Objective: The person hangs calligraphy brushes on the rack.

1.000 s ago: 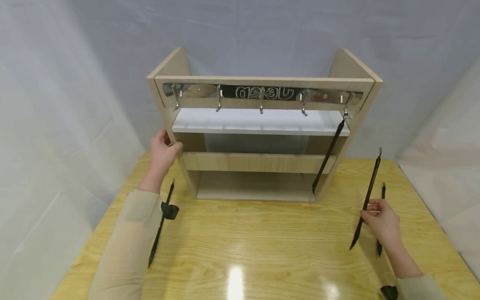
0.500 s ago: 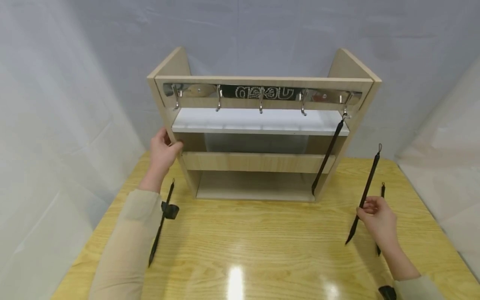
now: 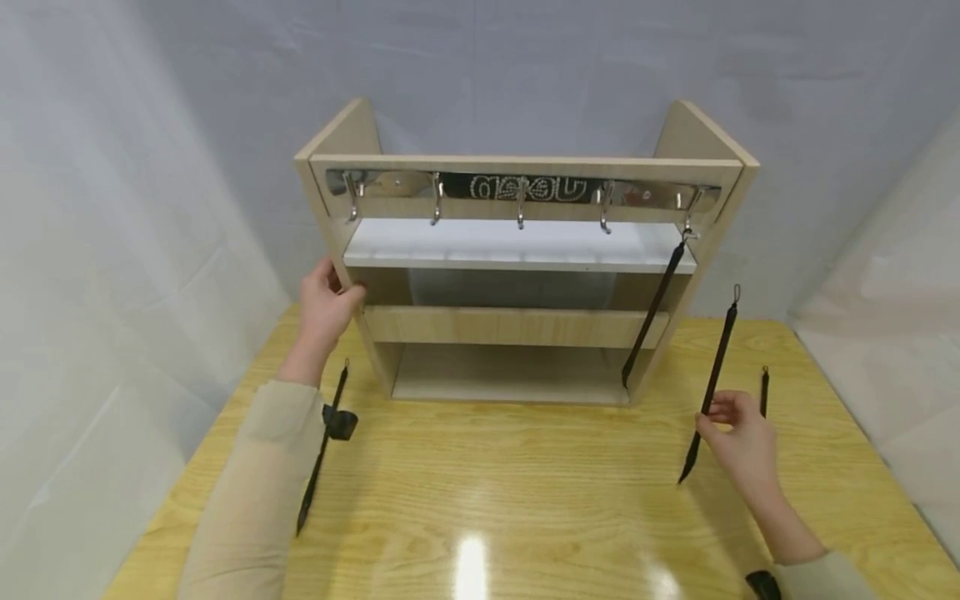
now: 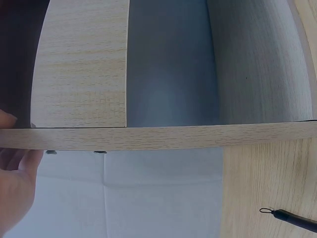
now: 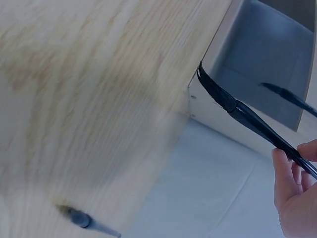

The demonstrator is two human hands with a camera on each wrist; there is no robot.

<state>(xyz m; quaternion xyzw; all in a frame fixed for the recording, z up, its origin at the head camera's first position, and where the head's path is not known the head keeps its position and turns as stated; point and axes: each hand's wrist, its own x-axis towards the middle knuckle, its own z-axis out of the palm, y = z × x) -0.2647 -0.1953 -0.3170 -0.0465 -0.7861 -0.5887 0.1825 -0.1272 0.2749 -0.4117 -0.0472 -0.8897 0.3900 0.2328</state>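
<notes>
At the left side panel of a wooden shelf unit (image 3: 480,325), my left hand (image 3: 326,304) grips the panel's edge, thumb in front and fingers behind. My right hand (image 3: 742,442) pinches a black calligraphy brush (image 3: 720,354) low on its handle, loop up and bristles down, to the right of the unit and above the table. The right wrist view shows the curved dark bristles (image 5: 215,91) of this brush. Another calligraphy brush (image 3: 654,317) hangs by its loop from the rightmost hook (image 3: 692,212). Several other hooks run along the top board.
One brush (image 3: 318,467) lies on the table (image 3: 480,475) at the left, beside the left sleeve and a black strap (image 3: 341,423). Another brush (image 3: 764,390) lies at the right, partly hidden behind my right hand. Pale curtains (image 3: 517,75) surround the table.
My right hand has moved left and slightly up with its brush, toward the shelf unit. My left hand has kept its grip on the side panel.
</notes>
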